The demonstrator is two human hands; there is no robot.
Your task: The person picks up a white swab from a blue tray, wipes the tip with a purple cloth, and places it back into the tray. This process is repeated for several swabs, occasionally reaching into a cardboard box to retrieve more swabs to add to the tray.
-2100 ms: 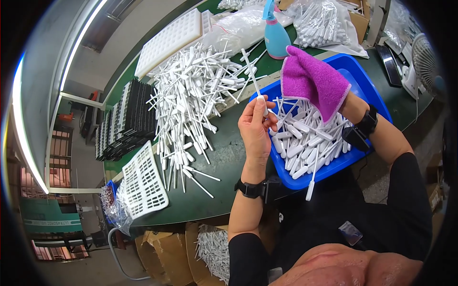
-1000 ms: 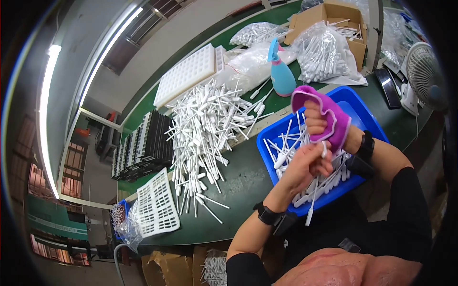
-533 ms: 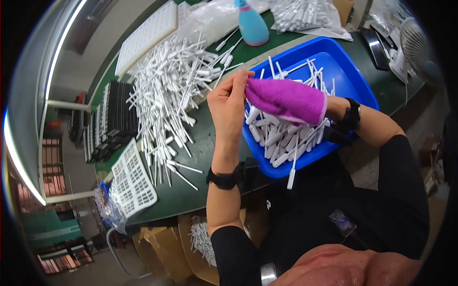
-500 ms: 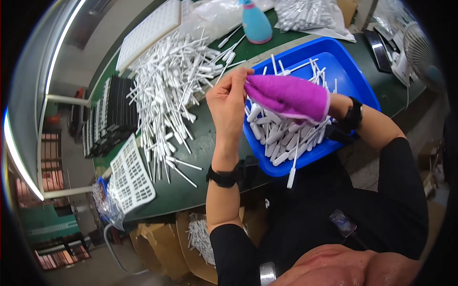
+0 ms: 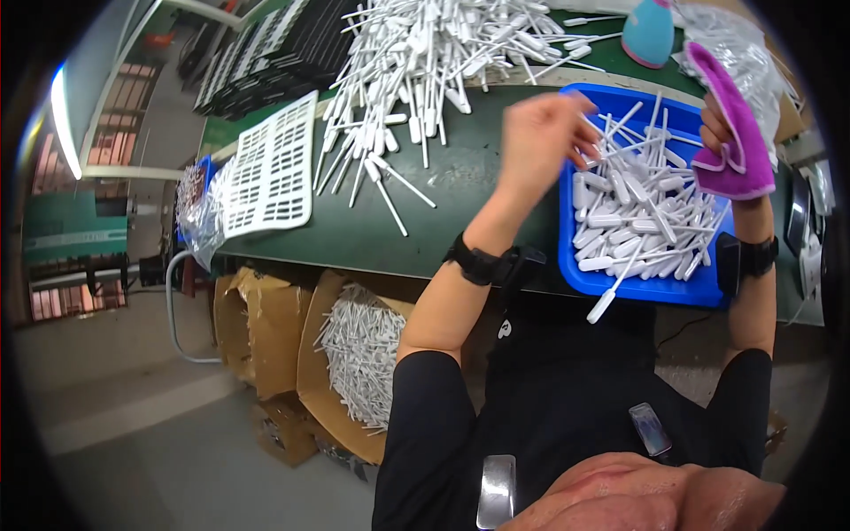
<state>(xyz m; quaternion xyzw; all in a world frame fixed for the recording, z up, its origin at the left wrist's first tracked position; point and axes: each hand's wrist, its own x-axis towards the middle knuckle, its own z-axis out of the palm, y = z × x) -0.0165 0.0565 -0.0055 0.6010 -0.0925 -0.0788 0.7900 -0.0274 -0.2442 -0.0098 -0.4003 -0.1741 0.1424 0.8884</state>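
Observation:
My left hand [image 5: 547, 137], blurred by motion, is over the left rim of a blue tray [image 5: 577, 281]. Its fingers look apart, and I see nothing in them. Heaped in the tray are white plastic transfer pipettes [image 5: 633, 208] with bulb ends; one pipette [image 5: 604, 305] sticks out over the near rim. Above the tray's right side, my right hand [image 5: 714, 128] is closed on a magenta cloth [image 5: 739, 168], which partly hides the fingers and hangs down over the palm.
A large pile of pipettes [image 5: 434, 53] covers the back of the green table [image 5: 354, 234]. Left of it are a white slotted plate [image 5: 270, 168] and stacked black trays [image 5: 274, 62]. A blue bottle [image 5: 648, 35] stands behind. Below sits a cardboard box [image 5: 314, 354] of white sticks.
My left hand has let go of the cloth and moved down to the tray's left side. My right hand has risen to the right with the cloth. The view has shifted.

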